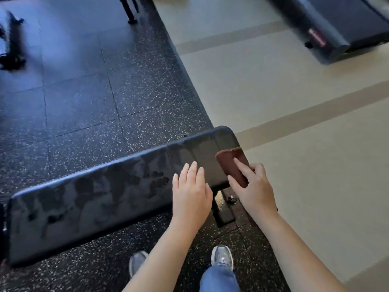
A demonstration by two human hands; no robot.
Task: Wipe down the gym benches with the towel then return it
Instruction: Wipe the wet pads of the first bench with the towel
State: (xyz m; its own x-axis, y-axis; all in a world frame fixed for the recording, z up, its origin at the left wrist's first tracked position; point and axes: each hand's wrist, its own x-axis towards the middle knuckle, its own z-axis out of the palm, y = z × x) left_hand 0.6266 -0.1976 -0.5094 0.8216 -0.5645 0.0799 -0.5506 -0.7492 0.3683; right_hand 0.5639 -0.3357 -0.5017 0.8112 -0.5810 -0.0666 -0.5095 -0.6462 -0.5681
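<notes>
A long black padded gym bench runs from lower left to upper right, its surface streaked with wet marks. My right hand presses a folded brown towel onto the bench's right end, fingers on top of the cloth. My left hand lies flat and open on the pad just left of the towel, fingers together and holding nothing.
The bench's black metal foot sticks out below its right end. Speckled black rubber flooring meets pale flooring on the right. A dark treadmill base stands at top right; other equipment legs at top. My shoes are near the bench.
</notes>
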